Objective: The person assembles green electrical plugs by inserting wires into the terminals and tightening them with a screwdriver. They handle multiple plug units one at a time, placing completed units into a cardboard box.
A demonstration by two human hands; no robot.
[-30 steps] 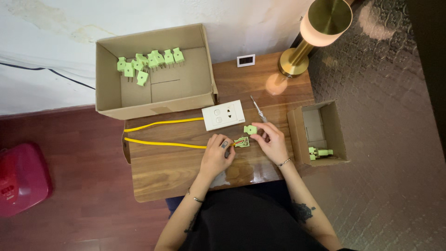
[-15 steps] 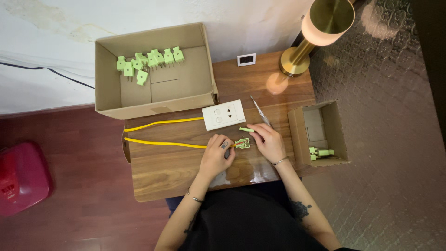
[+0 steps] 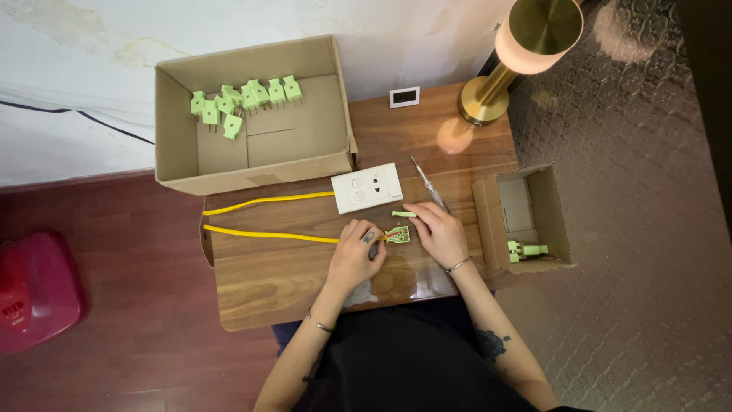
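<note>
My left hand [image 3: 353, 253] pinches the end of a yellow cable [image 3: 267, 233] where it enters an opened light-green plug base [image 3: 397, 234] lying on the wooden table [image 3: 267, 282]. My right hand [image 3: 440, 233] rests just right of the base. Its fingertips hold a thin green plug cover [image 3: 403, 214] edge-on, just above the base. A white wall socket plate [image 3: 367, 188] lies behind the hands, and a second yellow cable strand runs to it. Next to my right hand lies a screwdriver [image 3: 428, 183].
A large open cardboard box [image 3: 183, 164] at the back left holds several green plugs [image 3: 245, 97]. At the right, one green plug [image 3: 527, 249] lies in a small cardboard box [image 3: 488, 221]. A brass lamp [image 3: 526, 46] and a small white device [image 3: 404, 97] stand at the back. A red object [image 3: 34, 290] sits on the floor.
My right hand has turned the green cover from face-up to edge-on and brought it lower, closer to the plug base. My left hand has stayed on the cable.
</note>
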